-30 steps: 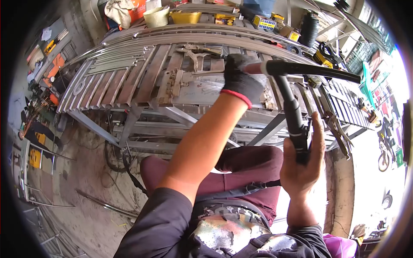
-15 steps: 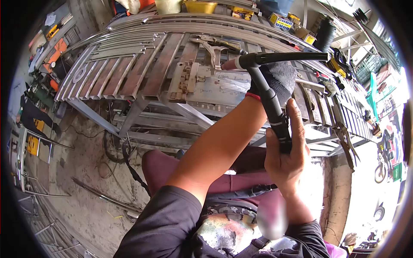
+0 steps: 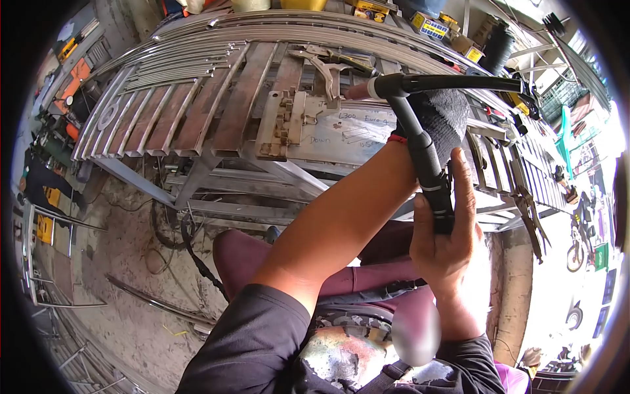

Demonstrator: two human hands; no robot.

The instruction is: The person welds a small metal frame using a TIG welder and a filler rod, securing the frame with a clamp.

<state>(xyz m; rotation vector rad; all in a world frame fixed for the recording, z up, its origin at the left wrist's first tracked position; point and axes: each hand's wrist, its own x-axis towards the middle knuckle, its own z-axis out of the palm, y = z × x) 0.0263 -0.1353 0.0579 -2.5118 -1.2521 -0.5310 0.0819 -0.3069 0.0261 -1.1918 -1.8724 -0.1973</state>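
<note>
R hand [image 3: 447, 248] is gripping the torch [image 3: 420, 141] by its lower handle, w/ the torch leaning, head up, pinkish cup [image 3: 358, 91] sticking out sideways. Gloved L hand [image 3: 443, 119] is sitting partly behind it; can't tell if it's clutching anything. Marked plate [image 3: 341, 131] is lying on the slatted bench [image 3: 239, 111], nr. a metal clamp [image 3: 323, 71].

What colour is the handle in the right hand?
Black; the handle shows best in the head view.
</note>
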